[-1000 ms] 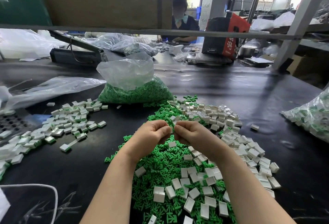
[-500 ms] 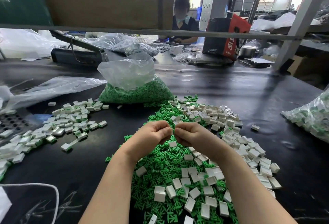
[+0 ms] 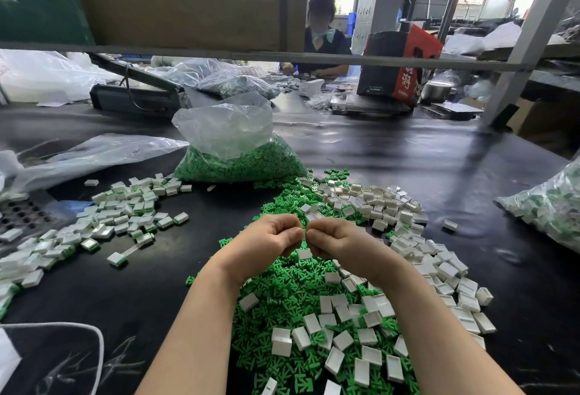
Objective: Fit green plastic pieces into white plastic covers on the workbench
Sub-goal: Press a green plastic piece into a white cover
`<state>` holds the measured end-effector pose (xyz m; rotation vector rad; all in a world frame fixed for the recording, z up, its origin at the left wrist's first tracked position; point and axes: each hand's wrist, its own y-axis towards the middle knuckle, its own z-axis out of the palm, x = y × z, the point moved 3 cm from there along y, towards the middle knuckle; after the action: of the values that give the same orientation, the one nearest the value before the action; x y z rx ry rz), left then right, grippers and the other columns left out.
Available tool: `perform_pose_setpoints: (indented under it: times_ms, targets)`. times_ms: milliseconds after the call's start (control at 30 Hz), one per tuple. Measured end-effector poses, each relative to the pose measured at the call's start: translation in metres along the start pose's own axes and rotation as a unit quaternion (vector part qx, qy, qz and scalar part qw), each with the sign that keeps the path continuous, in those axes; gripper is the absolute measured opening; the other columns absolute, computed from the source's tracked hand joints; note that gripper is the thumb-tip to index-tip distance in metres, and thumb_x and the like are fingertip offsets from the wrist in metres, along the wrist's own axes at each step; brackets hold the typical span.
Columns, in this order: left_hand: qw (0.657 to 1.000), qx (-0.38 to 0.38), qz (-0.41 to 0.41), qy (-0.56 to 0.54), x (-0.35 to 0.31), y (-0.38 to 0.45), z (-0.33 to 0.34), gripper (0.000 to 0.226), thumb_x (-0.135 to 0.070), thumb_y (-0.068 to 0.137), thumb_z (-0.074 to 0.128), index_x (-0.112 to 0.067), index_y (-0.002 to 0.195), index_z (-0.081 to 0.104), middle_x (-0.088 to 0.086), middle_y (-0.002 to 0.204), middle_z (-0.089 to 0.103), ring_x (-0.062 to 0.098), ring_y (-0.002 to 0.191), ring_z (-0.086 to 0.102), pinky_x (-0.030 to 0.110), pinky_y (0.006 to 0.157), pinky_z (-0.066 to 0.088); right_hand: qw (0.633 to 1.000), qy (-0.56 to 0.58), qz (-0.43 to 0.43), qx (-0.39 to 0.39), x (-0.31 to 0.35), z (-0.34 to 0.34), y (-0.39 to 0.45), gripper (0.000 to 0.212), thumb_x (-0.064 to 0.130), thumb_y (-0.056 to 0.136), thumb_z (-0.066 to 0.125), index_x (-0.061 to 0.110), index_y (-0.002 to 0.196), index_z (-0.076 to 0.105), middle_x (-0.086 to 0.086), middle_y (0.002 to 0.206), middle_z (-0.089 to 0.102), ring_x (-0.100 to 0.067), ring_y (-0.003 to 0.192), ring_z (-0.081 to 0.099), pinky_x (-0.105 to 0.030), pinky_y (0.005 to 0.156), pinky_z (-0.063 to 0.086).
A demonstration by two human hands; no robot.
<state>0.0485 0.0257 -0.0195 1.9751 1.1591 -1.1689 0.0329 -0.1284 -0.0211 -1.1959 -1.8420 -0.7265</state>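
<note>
On the black bench, my left hand and right hand meet, fingers curled. Whatever they pinch is hidden; I'd square piece to cover, then press.

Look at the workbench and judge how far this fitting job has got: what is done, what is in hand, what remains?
Done: a spread of white covers with green showing lies to the left. In hand: the left hand and right hand meet with curled fingers over the heap; what they pinch is hidden. Left: the loose green pieces, empty white covers and a bag of green pieces. Probably much remains.
</note>
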Motion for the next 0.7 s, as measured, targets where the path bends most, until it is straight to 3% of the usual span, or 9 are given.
perform_pose_setpoints:
  times_ms: [333, 700]
  targets:
    - [1.0, -0.004, 0.01, -0.008, 0.0008, -0.0005, -0.0012, 0.021, -0.013, 0.099, 0.051, -0.004, 0.08, 0.057, -0.003, 0.063, 0.047, 0.016, 0.065, 0.04, 0.035, 0.068, 0.032, 1.0, -0.011, -0.017, -0.003, -0.0018, 0.0009, 0.0021, 0.032, 0.016, 0.101, 0.047, 0.017, 0.069, 0.05, 0.002, 0.064, 0.043, -0.013, 0.061, 0.037, -0.032, 0.061, 0.032]
    - [1.0, -0.005, 0.01, -0.019, -0.0021, -0.0005, -0.0023, 0.021, -0.015, 0.099, 0.053, -0.009, 0.079, 0.059, -0.005, 0.063, 0.048, 0.013, 0.064, 0.041, 0.033, 0.067, 0.034, 0.999, 0.032, -0.008, -0.006, -0.0052, 0.0013, 0.004, 0.03, 0.03, 0.096, 0.048, 0.025, 0.067, 0.054, 0.002, 0.064, 0.043, -0.018, 0.062, 0.036, -0.037, 0.063, 0.03]
